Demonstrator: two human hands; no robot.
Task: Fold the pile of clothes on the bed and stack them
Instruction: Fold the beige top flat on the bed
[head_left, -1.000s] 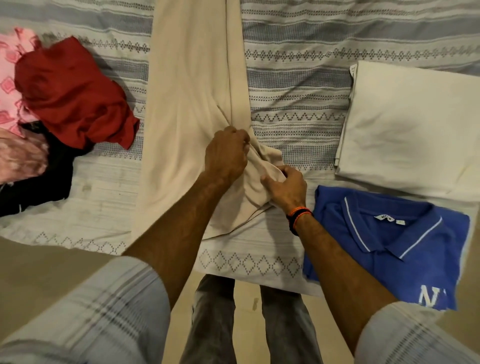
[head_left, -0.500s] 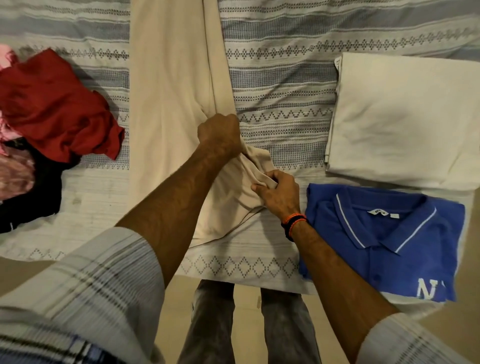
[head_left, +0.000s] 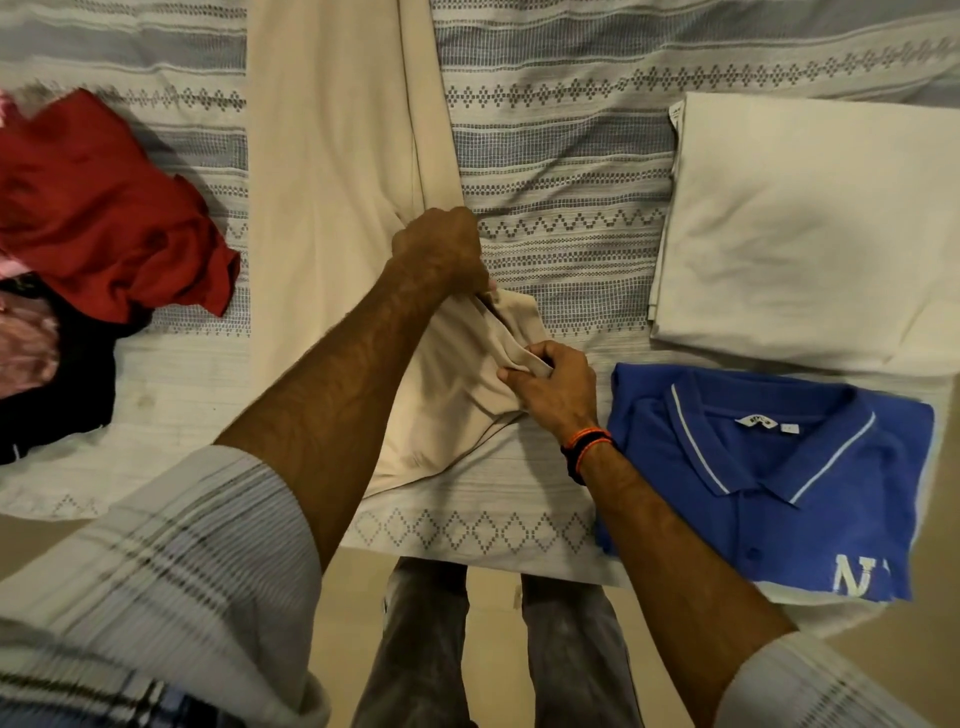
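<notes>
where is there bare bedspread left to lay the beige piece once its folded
The widest bare stretch of bedspread lies between the beige garment and the folded white cloth. A narrower strip runs between the beige garment and the red garment. The near right is crowded by the blue polo, with the right hand beside it.

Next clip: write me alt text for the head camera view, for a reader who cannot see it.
Both hands grip a long beige cloth garment spread along a grey-and-white patterned bedspread: the left hand bunches it, the right hand pinches its near edge. A folded blue polo shirt and folded white cloth lie right; a crumpled red garment lies left.
</notes>
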